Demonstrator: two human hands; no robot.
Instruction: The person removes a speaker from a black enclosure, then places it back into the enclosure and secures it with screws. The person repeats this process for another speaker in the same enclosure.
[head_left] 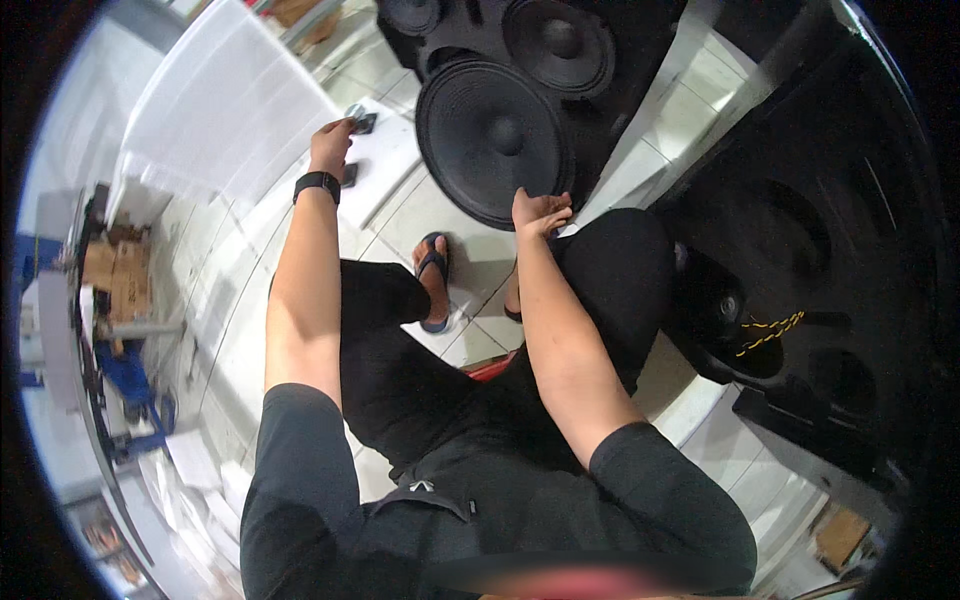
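My left hand, a black watch on its wrist, is closed at the fingertips over the white board. By its fingertips is a small dark and silvery thing, too small to name; its grip is partly hidden. Another small dark object lies on the board beside the wrist. Straight ahead stands a black speaker cabinet with a large round woofer and smaller drivers above it. At the woofer's lower edge my right hand has its fingers apart, with nothing visible in it.
A second black cabinet with round openings fills the right side, yellow-and-black twisted wires hanging out. White foam sheeting stands at the far left. Cardboard boxes and a blue item sit along the left over white floor tiles.
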